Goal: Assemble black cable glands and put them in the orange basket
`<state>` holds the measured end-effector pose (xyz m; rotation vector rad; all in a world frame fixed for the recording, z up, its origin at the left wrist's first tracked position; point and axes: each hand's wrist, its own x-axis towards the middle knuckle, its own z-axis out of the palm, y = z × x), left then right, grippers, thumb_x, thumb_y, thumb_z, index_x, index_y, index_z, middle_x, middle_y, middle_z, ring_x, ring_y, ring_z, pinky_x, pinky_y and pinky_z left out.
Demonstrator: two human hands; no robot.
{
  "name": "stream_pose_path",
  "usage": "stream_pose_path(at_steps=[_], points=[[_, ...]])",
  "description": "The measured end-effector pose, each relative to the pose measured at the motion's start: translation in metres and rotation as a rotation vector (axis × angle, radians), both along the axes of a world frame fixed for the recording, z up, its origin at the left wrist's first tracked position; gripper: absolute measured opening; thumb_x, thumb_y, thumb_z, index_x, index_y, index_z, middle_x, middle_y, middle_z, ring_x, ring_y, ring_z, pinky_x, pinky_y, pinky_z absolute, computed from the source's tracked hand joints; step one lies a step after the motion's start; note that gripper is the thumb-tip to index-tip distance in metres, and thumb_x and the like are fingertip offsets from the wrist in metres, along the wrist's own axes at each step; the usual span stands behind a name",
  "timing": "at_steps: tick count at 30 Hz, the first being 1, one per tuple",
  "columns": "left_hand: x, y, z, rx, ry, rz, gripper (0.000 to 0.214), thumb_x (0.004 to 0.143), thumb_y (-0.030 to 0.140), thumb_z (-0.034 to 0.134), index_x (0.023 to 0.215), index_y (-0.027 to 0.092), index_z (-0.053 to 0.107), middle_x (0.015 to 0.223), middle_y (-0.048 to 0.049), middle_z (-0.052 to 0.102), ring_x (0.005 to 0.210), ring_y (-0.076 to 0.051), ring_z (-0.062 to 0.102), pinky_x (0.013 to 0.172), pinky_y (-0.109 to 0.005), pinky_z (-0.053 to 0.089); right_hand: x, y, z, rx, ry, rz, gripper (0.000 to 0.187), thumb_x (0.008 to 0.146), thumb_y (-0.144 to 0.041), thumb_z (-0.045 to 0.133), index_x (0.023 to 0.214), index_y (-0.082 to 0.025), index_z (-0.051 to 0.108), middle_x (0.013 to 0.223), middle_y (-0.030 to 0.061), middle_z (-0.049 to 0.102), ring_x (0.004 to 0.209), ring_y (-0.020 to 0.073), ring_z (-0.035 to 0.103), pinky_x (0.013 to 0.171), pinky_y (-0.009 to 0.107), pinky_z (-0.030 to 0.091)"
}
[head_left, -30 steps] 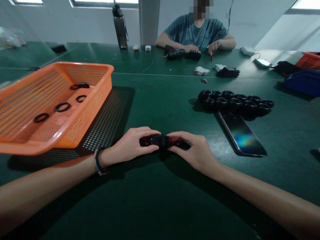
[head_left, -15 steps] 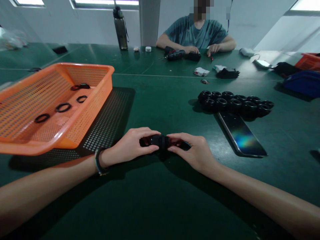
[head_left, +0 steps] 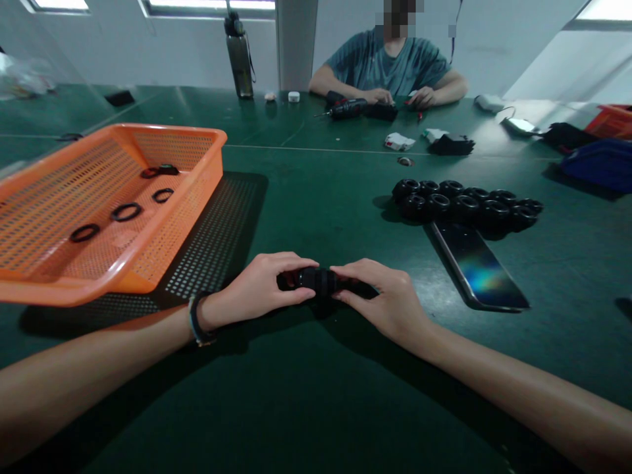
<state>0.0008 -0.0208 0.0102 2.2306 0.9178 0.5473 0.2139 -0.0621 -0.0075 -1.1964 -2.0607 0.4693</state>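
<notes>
A small black round part (head_left: 316,280) lies between both my hands, low over the green table (head_left: 316,395). My left hand (head_left: 257,288) pinches its left end with thumb and fingers. My right hand (head_left: 382,296) pinches its right end the same way. Several more black round parts (head_left: 464,203) stand in rows at the right. To the left, an orange perforated basket (head_left: 162,237) holds several black rings (head_left: 126,211).
A phone (head_left: 478,264) lies face up just below the rows of parts. A person in a teal shirt (head_left: 390,62) works across the table, beside a power screwdriver (head_left: 345,108). A dark bottle (head_left: 239,56) stands at the back. Blue and orange bins (head_left: 600,161) sit far right.
Both my hands stay on the black part with almost no movement. The person across the table has drawn a hand in closer.
</notes>
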Motion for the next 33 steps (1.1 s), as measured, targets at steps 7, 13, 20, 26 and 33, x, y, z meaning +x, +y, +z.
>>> stream_pose_path(at_steps=[7,13,20,26,33], points=[[-0.0001,-0.0007,0.0001,0.000,-0.006,-0.003,0.031,0.079,0.027,0.064,0.107,0.015,0.065,0.095,-0.0049,0.069,0.082,-0.016,0.063,0.072,-0.024,0.048,-0.0004,-0.0009,-0.0025,-0.007,0.014,-0.028,0.026,0.074,-0.014,0.066,0.098,-0.023,0.066,0.086,0.0009,0.072,0.073,0.0165,0.067,0.067,0.031,0.056],[0.0000,-0.0002,0.0004,-0.004,-0.006,-0.001,0.031,0.078,0.027,0.064,0.107,0.014,0.065,0.095,-0.0053,0.069,0.082,-0.016,0.064,0.072,-0.024,0.048,-0.0004,-0.0007,0.0006,-0.018,-0.003,-0.016,0.024,0.074,-0.013,0.067,0.096,-0.023,0.067,0.084,0.0007,0.073,0.072,0.0160,0.067,0.067,0.030,0.056],[-0.0005,-0.0007,0.0007,0.012,-0.006,-0.011,0.031,0.079,0.026,0.064,0.107,0.013,0.065,0.094,-0.0061,0.069,0.081,-0.017,0.064,0.071,-0.024,0.048,-0.0004,-0.0001,0.0013,-0.023,-0.008,-0.001,0.026,0.073,-0.010,0.068,0.097,-0.020,0.068,0.085,0.0016,0.073,0.072,0.0159,0.067,0.067,0.029,0.056],[-0.0004,-0.0002,0.0003,0.019,-0.010,-0.013,0.031,0.079,0.027,0.064,0.107,0.014,0.065,0.094,-0.0055,0.069,0.082,-0.016,0.064,0.072,-0.024,0.047,-0.0006,-0.0001,0.0020,-0.026,-0.002,0.003,0.026,0.072,-0.010,0.069,0.097,-0.019,0.068,0.085,0.0025,0.074,0.073,0.0162,0.068,0.067,0.028,0.056],[-0.0005,-0.0006,-0.0015,0.024,-0.001,-0.004,0.031,0.078,0.027,0.064,0.107,0.014,0.065,0.094,-0.0054,0.069,0.081,-0.016,0.063,0.071,-0.024,0.048,-0.0009,0.0003,0.0013,-0.021,-0.018,0.008,0.025,0.073,-0.009,0.069,0.097,-0.017,0.068,0.085,0.0034,0.074,0.075,0.0159,0.069,0.069,0.028,0.056]])
